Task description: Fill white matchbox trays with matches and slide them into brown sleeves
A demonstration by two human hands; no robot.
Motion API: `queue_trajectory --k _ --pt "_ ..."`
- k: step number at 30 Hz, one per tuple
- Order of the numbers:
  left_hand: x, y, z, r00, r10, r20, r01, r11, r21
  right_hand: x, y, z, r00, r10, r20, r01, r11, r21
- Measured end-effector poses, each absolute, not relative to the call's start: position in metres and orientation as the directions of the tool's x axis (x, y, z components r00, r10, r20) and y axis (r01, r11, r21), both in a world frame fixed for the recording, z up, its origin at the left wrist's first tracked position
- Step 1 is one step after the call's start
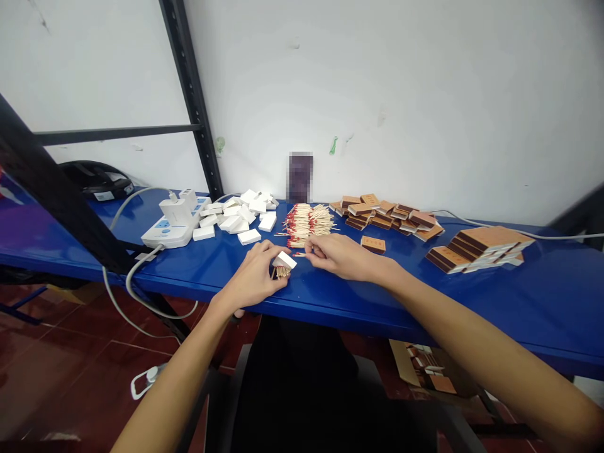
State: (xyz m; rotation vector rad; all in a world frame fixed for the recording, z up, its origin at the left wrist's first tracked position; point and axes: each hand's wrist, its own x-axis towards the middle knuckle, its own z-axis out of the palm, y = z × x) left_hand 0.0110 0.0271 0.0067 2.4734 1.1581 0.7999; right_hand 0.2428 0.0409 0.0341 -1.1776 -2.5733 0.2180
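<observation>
My left hand (257, 274) is closed around a small white matchbox tray (285, 260), held tilted above the table's front part. A bunch of matches (282, 272) shows at the tray's lower side, their pale ends outward. Just to the right, my right hand (340, 255) pinches a match (299, 255), its red head pointing left toward the tray. Directly beyond both hands lies a large pile of loose matches (309, 223) with red heads and pale sticks.
White trays (236, 212) are heaped at the back left beside a power strip (172, 233) with chargers. Brown matchbox sleeves (387, 214) lie heaped at the back right. Stacked matchboxes (481, 247) stand farther right. A black shelf post (191, 94) rises at left; cables hang over the blue table's (377, 302) edge.
</observation>
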Motion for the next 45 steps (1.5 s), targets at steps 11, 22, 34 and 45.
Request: queue_trajectory --k 11,22,34,45 --pt "0.022 0.051 0.014 0.575 0.743 0.341 0.655 -0.668 0.353 0.264 0.054 0.035 -0.535 0.808 0.245 0.763 0.587 -0.27" --pt "0.044 0.075 0.061 0.668 0.731 -0.141 0.74 -0.633 0.226 0.263 0.037 0.058 -0.554 0.756 0.349 0.589 0.652 -0.478" --pt "0.112 0.086 0.09 0.464 0.554 -0.691 0.764 -0.645 -0.004 0.287 0.022 0.045 -0.643 0.757 0.119 0.642 0.616 -0.456" --pt "0.109 0.088 0.104 0.49 0.545 -0.68 0.791 -0.606 0.084 0.266 0.023 0.044 -0.638 0.759 0.126 0.684 0.635 -0.359"
